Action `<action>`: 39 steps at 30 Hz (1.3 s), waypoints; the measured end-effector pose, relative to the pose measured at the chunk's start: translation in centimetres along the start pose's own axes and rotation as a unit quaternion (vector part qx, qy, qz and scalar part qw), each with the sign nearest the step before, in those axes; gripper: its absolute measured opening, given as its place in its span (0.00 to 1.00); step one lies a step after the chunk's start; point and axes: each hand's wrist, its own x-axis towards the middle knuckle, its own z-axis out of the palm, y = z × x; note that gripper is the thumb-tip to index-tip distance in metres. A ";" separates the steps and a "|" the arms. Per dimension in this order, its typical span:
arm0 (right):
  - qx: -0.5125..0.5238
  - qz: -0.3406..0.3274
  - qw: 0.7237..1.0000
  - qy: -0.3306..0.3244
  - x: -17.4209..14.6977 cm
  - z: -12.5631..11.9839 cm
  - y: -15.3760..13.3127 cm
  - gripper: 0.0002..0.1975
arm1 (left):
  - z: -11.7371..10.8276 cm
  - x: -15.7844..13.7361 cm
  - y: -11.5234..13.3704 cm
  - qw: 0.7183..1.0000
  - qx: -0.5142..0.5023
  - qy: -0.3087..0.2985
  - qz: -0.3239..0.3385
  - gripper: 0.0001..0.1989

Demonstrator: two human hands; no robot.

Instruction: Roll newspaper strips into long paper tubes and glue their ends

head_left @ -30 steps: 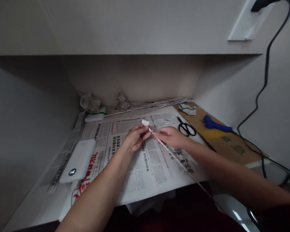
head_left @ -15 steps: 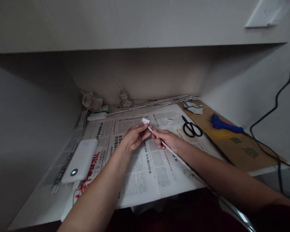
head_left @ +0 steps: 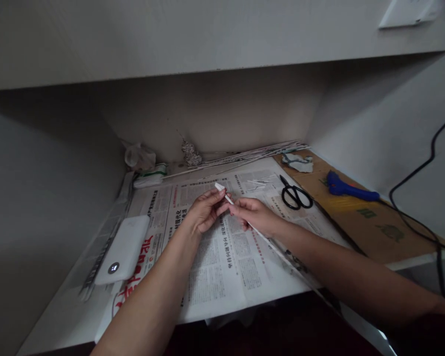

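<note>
Head view: paper stick (head_left: pixel 267 241) between hands (head_left: pixel 228 210).

Both hands met over the newspaper (head_left: pixel 215 267) spread on the counter (head_left: pixel 59 316). The left hand (head_left: pixel 203 213) pinched the flat end of a thin rolled paper stick (head_left: pixel 274 247), and the right hand (head_left: pixel 254 213) gripped it just beside. Black scissors (head_left: pixel 295 195) lay near, a white power bank (head_left: pixel 122 249) well apart at the left.

Both hands (head_left: pixel 228 213) forward, fingers (head_left: pixel 218 197) pinched together.
</note>
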 end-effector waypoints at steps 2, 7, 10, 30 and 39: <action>-0.107 -0.052 0.992 0.035 -0.2 0.1 -0.1 0.16 | -0.1 0.0 0.0 1.000 0.001 0.003 0.001 0.05; -0.152 -0.060 0.986 0.038 -0.5 0.1 -0.6 0.18 | -0.2 0.1 0.0 1.000 -0.003 -0.008 -0.001 0.05; -0.047 -0.011 0.999 0.000 -0.4 0.0 -0.7 0.19 | -0.1 0.0 0.0 1.000 -0.004 -0.004 -0.002 0.05; 0.211 0.116 0.963 -0.119 -0.2 -0.2 -0.4 0.16 | -0.3 -0.1 0.0 1.000 0.000 -0.006 -0.009 0.05; 0.261 0.120 0.947 -0.146 -0.1 -0.2 -0.4 0.16 | -0.2 -0.2 0.2 1.000 -0.011 -0.006 0.002 0.04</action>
